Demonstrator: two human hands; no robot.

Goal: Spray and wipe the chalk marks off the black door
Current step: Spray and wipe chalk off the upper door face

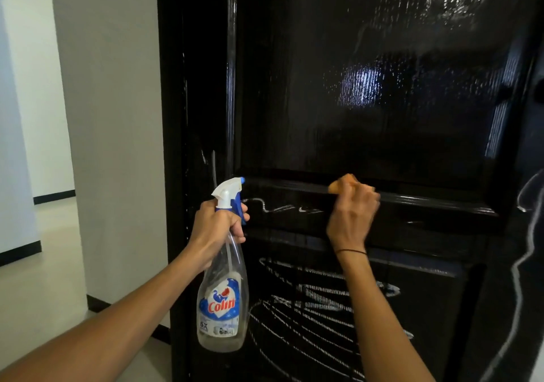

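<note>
Right now the right hand (351, 217) has its fingers curled round an orange cloth (343, 184), pressed to the moulding of the black door (382, 87) between the 2 panels. Just left and slightly below it, a chalk squiggle (279, 206) runs left-right along the rail, so the cloth hand is nearer. The left hand (216, 228) grips the neck of the spray bottle (223, 293), nozzle toward that squiggle. Denser chalk scribbles (309, 308) cover the lower panel.

Left hand (216, 228) grips spray bottle (223, 293); right hand (351, 214) presses orange cloth (343, 183) on black door (382, 102).
</note>
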